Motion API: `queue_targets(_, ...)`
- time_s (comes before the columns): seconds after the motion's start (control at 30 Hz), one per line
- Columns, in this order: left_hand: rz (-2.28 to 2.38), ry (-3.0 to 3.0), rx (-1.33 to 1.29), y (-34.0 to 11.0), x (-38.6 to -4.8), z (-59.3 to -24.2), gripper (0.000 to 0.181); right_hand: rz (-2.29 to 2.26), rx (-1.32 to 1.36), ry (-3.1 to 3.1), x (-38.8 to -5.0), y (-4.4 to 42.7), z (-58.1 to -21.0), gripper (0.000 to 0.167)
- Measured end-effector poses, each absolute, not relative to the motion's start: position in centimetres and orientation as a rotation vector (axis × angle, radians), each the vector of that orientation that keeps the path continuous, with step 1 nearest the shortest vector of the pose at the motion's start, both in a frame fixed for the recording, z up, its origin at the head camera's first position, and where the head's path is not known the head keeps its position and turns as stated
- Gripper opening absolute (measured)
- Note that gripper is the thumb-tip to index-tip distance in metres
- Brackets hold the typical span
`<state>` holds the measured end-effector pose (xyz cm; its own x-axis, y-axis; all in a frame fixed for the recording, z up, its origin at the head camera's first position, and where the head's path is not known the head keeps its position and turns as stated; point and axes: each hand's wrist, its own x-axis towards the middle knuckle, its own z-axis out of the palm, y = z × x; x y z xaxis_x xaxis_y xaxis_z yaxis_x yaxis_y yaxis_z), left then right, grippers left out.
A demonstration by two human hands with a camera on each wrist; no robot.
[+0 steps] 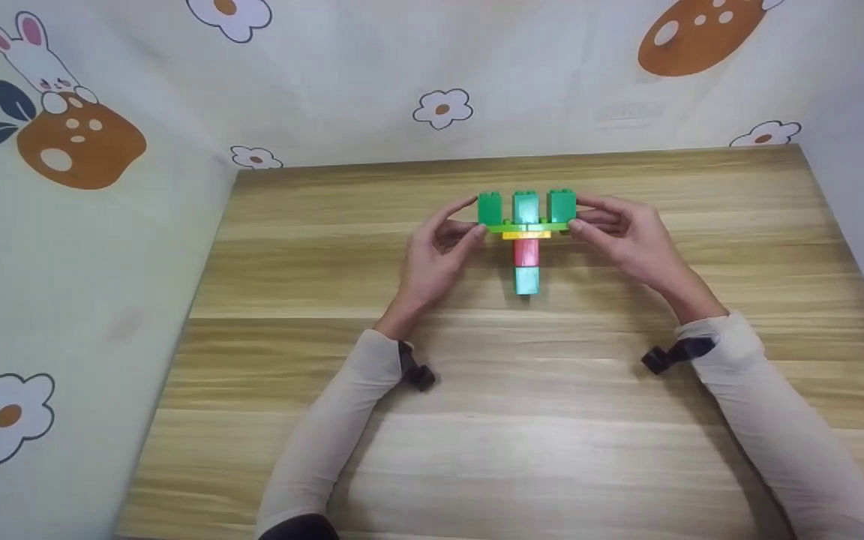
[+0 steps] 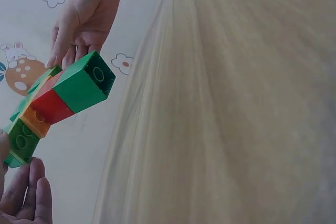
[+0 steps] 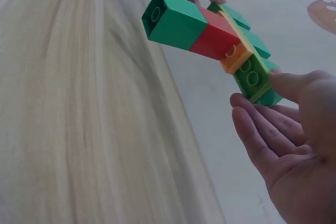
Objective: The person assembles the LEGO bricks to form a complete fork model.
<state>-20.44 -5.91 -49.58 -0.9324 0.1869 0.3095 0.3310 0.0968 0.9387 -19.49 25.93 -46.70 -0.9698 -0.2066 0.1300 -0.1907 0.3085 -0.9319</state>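
Between both hands is a toy brick build, shaped like a trident. Three green bricks stand side by side on a light green strip; below it come a thin yellow-orange brick, a red brick and a green brick at the bottom. My left hand pinches the left end between thumb and fingers. At the right end, my right hand pinches it the same way. Both wrist views show the build's hollow underside, held tilted in the air.
A wood-grain table lies beneath the hands. Pale walls with a printed rabbit and flowers rise at the back and left. Each sleeve cuff carries a black strap device.
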Motion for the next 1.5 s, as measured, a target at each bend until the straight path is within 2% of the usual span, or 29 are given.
queue_targets(0.5,-1.892,-2.496,-0.294,-5.6,-20.2,-50.5,0.045,-1.643,-0.204,2.507,-19.6,25.9,-47.8,0.055)
queue_targets(0.83,-1.845,-2.59,-0.32,-5.6,-20.2,-50.5,0.046,-1.627,-0.18,2.448,-19.8,25.9,-48.4,0.057)
queue_targets(1.13,-1.733,-2.749,-0.511,-5.3,-20.2,-50.4,0.069,-1.471,-0.263,2.551,-19.9,26.1,-48.9,0.062)
queue_targets(1.33,-1.661,-2.772,-0.515,-5.3,-20.2,-50.4,0.06,-1.46,-0.297,2.594,-19.9,26.1,-49.0,0.051)
queue_targets(1.5,-1.652,-2.781,-0.527,-5.4,-20.2,-50.4,0.058,-1.476,-0.286,2.557,-19.9,26.0,-48.9,0.056)
